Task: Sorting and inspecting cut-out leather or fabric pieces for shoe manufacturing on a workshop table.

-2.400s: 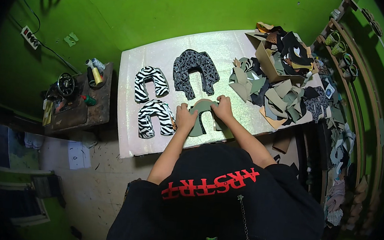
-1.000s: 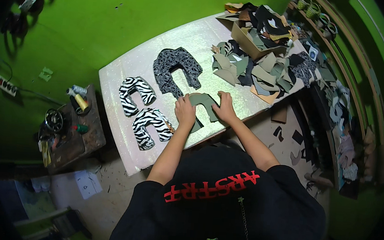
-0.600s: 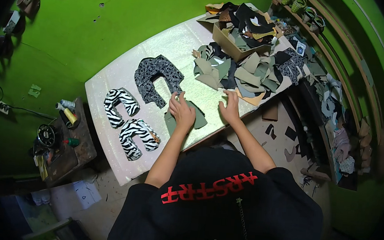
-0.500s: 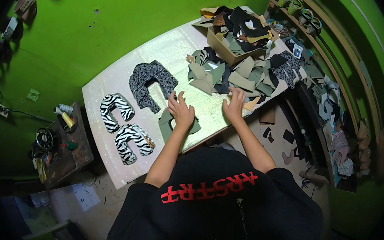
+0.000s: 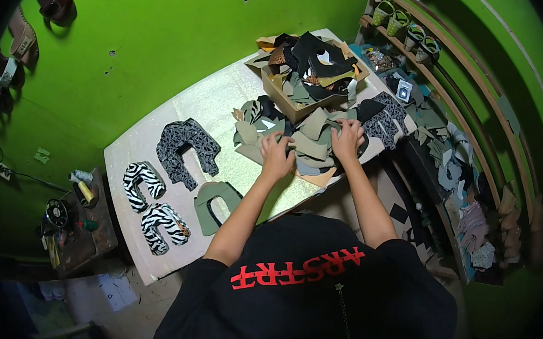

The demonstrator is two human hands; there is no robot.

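Observation:
Both hands are at a heap of olive and black cut scraps [image 5: 311, 148] on a pale table. My left hand [image 5: 278, 154] rests at the heap's near left edge, fingers apart. On the heap's right side lies my right hand [image 5: 348, 139], its fingers spread over olive pieces; I see no firm hold. Left of my left arm is an olive U-shaped piece [image 5: 203, 210]. Beyond it lies a grey-and-black patterned U-shaped stack [image 5: 174, 146]. Two zebra-print U-shaped stacks [image 5: 131, 187] [image 5: 155, 227] sit at the table's left.
A cardboard box [image 5: 283, 97] overflowing with scraps stands behind the heap. Grey patterned pieces [image 5: 386, 124] lie to its right. Wooden racks [image 5: 469, 89] with small shoes and cloth line the right side. A small bench [image 5: 94, 232] with thread spools stands left, by the green wall.
Both hands have moved from the table's near edge onto the scrap heap. The olive U-shaped piece, formerly under my left hand, is now uncovered. The view has shifted.

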